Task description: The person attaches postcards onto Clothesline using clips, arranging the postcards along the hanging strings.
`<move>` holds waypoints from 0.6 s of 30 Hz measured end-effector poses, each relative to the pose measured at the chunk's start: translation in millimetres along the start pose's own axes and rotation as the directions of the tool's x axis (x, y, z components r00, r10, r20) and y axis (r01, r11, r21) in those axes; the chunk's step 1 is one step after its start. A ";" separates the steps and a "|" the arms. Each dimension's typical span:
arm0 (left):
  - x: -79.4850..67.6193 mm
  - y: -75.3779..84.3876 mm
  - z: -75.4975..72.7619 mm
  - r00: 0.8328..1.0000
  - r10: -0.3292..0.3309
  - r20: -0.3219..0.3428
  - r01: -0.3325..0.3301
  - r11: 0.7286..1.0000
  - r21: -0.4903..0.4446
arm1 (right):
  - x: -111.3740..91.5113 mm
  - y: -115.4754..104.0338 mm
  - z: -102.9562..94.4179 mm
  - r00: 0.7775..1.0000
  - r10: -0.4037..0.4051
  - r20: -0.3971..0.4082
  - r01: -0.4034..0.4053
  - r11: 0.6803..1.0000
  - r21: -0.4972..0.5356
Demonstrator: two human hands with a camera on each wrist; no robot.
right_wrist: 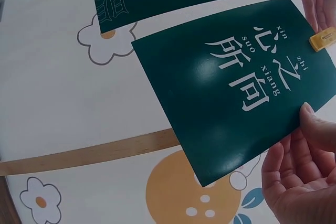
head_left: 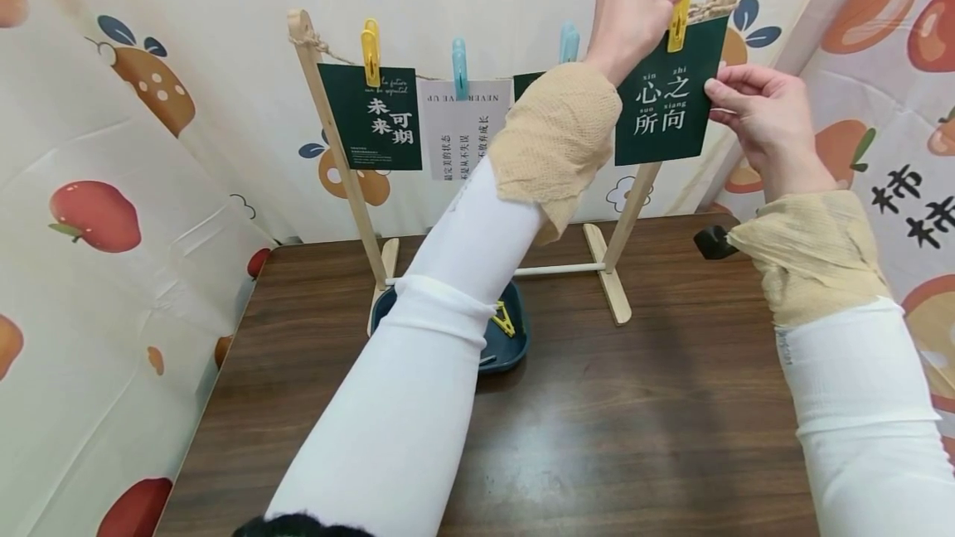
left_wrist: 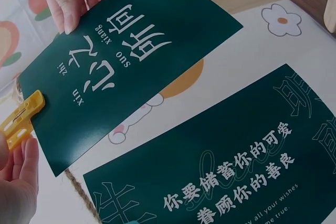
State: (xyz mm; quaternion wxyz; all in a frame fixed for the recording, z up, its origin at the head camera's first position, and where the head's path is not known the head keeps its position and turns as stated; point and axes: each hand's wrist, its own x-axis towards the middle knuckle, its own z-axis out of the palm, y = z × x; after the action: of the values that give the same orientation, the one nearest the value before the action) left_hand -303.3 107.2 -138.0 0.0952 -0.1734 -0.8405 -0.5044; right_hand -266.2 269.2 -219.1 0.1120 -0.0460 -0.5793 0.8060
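At the right end of the twine, my left hand point(head_left: 630, 15) pinches a yellow clothespin point(head_left: 679, 19) at the top edge of a dark green card point(head_left: 667, 143) with white lettering. My right hand point(head_left: 772, 118) holds that card's right edge, thumb in front and fingers behind, as the right wrist view shows. The clothespin's tip overlaps the card's top edge in the left wrist view. Beside it hangs another green card point(left_wrist: 220, 156), mostly hidden behind the left forearm in the head view. Further left hang a white card point(head_left: 433, 139) and a green card point(head_left: 346, 131).
A wooden rack point(head_left: 339, 139) carries the twine. Blue clothespins point(head_left: 460, 69) and a yellow clothespin point(head_left: 370, 52) grip the other cards. Under the left forearm, a dark blue tray point(head_left: 522, 338) with a yellow clothespin point(head_left: 503, 320) stands on the brown table point(head_left: 634, 421). Fruit-printed cloth hangs behind.
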 end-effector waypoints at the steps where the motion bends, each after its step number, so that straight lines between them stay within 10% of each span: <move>1: 0.1 0.0 -0.2 1.000 -0.001 0.006 0.001 1.000 0.000 | 0.2 0.0 0.1 1.000 -0.004 0.001 0.004 1.000 0.002; 18: -4.0 -7.7 -5.3 0.995 -0.049 0.087 0.051 0.998 -0.027 | -2.6 5.8 0.8 1.000 0.000 0.031 -0.001 1.000 0.008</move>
State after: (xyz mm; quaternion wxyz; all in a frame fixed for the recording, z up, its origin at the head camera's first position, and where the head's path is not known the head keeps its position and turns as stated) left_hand -302.7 98.4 -143.1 0.0438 -0.1752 -0.8404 -0.5111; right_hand -264.5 266.1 -224.5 0.1029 -0.0333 -0.5779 0.8089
